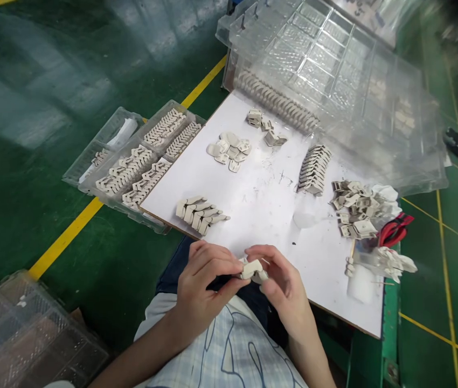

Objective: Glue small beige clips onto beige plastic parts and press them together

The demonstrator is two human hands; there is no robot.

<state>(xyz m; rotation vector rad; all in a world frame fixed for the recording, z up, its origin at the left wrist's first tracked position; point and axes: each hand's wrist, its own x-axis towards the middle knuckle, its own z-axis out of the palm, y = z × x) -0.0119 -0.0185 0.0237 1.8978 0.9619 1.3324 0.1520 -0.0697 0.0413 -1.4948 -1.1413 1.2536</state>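
Note:
Between my hands, just off the front edge of the white board (261, 210), is a small off-white folded part (252, 268). My left hand (210, 277) pinches its left end between thumb and fingers. On its right side my right hand (283, 285) has thumb and curved fingers around the part's other end, with the thumb touching it. A short row of similar parts (200, 214) stands on the board ahead of my left hand. Farther back lie flat rounded pieces (231, 150), a few angular pieces (271, 134) and a longer stacked row (314, 170).
Clear stacked trays (326, 70) cover the board's back. At right are a heap of parts (356, 207), red-handled pliers (394, 229) and a white container (361, 284). Filled trays (132, 167) sit beyond the left edge; another compartment tray (30, 334) is lower left.

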